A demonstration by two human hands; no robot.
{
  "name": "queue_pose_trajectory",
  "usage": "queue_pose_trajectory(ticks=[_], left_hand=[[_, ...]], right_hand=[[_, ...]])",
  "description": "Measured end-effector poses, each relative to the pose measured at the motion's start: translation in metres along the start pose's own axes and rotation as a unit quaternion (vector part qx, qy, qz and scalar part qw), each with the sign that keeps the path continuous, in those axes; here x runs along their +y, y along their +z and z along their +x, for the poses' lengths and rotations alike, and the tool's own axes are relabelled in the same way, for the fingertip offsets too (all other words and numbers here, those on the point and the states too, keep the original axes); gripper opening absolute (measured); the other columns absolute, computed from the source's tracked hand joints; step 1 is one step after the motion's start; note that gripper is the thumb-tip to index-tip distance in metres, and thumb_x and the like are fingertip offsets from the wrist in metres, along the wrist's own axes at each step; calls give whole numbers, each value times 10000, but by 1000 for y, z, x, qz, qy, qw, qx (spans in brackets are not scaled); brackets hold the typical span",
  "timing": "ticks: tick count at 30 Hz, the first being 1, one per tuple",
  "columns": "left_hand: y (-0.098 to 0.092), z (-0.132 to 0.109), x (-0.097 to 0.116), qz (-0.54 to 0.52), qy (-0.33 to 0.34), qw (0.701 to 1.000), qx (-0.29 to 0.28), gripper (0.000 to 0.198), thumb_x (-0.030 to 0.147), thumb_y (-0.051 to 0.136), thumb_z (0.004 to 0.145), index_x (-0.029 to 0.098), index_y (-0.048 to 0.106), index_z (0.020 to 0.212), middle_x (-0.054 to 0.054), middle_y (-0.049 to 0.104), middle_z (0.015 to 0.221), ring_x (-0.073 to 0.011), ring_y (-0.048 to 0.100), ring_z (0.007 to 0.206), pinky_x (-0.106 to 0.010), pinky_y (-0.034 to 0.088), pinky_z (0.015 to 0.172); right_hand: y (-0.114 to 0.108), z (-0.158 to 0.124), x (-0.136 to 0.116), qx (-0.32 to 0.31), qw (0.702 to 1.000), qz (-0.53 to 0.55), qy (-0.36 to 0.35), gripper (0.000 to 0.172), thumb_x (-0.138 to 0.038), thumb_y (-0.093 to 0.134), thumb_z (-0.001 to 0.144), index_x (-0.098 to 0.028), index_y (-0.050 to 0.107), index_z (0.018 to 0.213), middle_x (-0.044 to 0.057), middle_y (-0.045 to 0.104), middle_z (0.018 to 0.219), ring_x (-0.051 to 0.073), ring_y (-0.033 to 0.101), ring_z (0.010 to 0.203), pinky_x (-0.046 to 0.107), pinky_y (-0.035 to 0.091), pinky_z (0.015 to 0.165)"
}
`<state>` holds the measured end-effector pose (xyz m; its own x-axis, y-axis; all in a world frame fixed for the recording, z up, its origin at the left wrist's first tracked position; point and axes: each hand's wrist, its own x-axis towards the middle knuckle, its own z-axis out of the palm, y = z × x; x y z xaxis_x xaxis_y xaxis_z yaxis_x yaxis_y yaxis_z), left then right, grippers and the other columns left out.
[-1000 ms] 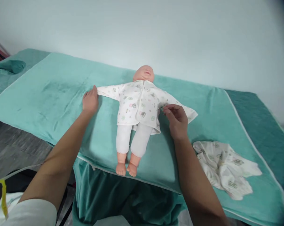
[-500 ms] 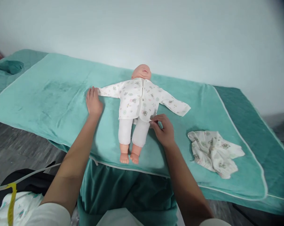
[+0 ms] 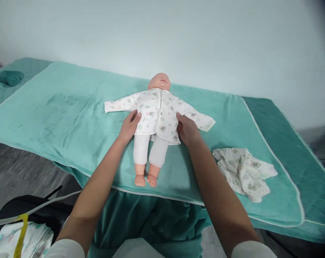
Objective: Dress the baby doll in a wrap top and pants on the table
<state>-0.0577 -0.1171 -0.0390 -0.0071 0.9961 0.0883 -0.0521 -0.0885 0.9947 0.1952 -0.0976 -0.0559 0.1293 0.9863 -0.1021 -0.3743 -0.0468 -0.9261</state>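
A baby doll (image 3: 159, 81) lies on its back on the bed, head toward the wall. It wears a white printed baby shirt (image 3: 164, 118), closed down the front with both sleeves spread wide, over white leg coverings (image 3: 141, 147). My left hand (image 3: 130, 125) is at the shirt's left side below the sleeve, thumb on the cloth and the other fingers partly hidden. At the opposite side, my right hand (image 3: 188, 128) is closed on the shirt's edge, thumb on top and fingers curled under. The doll's hands are hidden in the sleeves.
A crumpled printed baby garment (image 3: 245, 172) lies on the teal sheet (image 3: 71, 118) to the right. A pale wall (image 3: 162, 36) runs behind the bed. At lower left are a black chair (image 3: 30, 204), white printed cloths (image 3: 28, 240) and a pale tube with yellow tape (image 3: 22, 229).
My left hand has left the doll's left sleeve cuff and moved inward to the torso. My right hand has moved up from the shirt's lower hem to its side.
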Motion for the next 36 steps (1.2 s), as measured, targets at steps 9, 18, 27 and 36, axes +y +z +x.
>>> queue_pose_trajectory(ticks=[9, 18, 27, 36], left_hand=[[37, 40, 3, -156, -25, 986, -44, 529, 443, 778, 874, 209, 666, 1334, -117, 662, 1500, -333, 624, 1405, -484, 516, 1187], [43, 60, -8, -99, -16, 995, -11, 491, 501, 710, 926, 223, 666, 1328, -110, 646, 1511, -307, 597, 1428, -470, 489, 1197], [27, 6, -10, 102, 25, 988, 111, 358, 481, 623, 963, 200, 711, 1168, -77, 745, 1163, -194, 683, 986, -308, 544, 851], [11, -58, -6, 143, 17, 988, 49, 311, 472, 640, 948, 244, 698, 1151, -40, 725, 1009, -182, 657, 867, -310, 532, 792]], right_hand=[[9, 43, -10, -24, 997, 43, -52, 409, -451, 902, 707, -266, 665, 984, 41, 814, 1113, 308, 736, 1211, 511, 675, 983], [-4, 70, -13, -65, 996, 59, -21, 434, -480, 874, 727, -273, 690, 1060, 41, 800, 1187, 321, 703, 1271, 535, 665, 989], [-12, 10, -2, -13, 998, 59, 4, 395, -460, 874, 714, -256, 682, 993, 2, 799, 1005, 223, 746, 1050, 428, 609, 1027], [-83, -140, -19, 67, 917, -343, -192, 493, -442, 740, 881, -268, 615, 1325, 116, 656, 1435, 294, 615, 1346, 566, 462, 1194]])
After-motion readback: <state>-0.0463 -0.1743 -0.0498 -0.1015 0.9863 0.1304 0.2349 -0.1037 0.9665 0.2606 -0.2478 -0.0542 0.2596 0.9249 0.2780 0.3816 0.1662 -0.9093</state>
